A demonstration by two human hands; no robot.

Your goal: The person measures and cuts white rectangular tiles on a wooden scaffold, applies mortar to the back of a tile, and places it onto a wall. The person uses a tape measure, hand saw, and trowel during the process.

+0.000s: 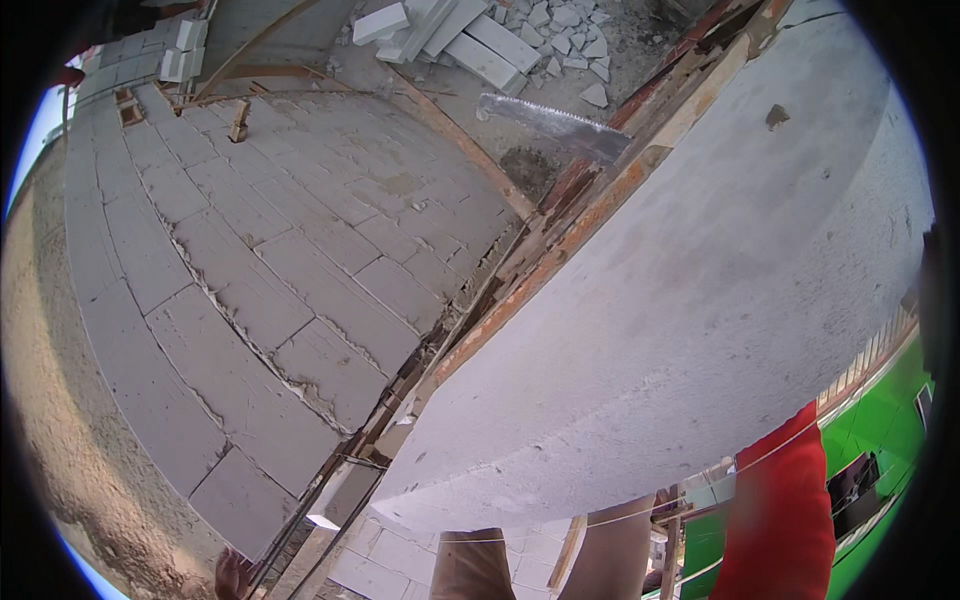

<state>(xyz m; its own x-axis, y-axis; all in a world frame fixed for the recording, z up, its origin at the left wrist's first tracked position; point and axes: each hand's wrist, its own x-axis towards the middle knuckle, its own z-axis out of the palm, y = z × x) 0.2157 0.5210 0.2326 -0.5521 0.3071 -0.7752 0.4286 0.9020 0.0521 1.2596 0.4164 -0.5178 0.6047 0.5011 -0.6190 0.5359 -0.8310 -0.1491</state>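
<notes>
A big pale grey block [680, 290] fills the right half of the view, close to the camera. A red sleeve [785, 510] rises from the lower right and meets the block's lower edge; my right hand is hidden behind the block. At the bottom left, a small part of my left hand [232, 575] shows beside a thin metal rail [330, 500]; its fingers cannot be made out. A long hand saw [555, 122] lies by the block's upper edge. Beige trouser legs [470, 565] show below the block.
A wall of white blocks with rough mortar joints [250, 270] spreads across the left. Loose white blocks and rubble [470, 35] lie at the top. Wooden planks [560, 215] run along the big block. Sandy ground [60, 430] lies far left, a green surface [880, 420] at lower right.
</notes>
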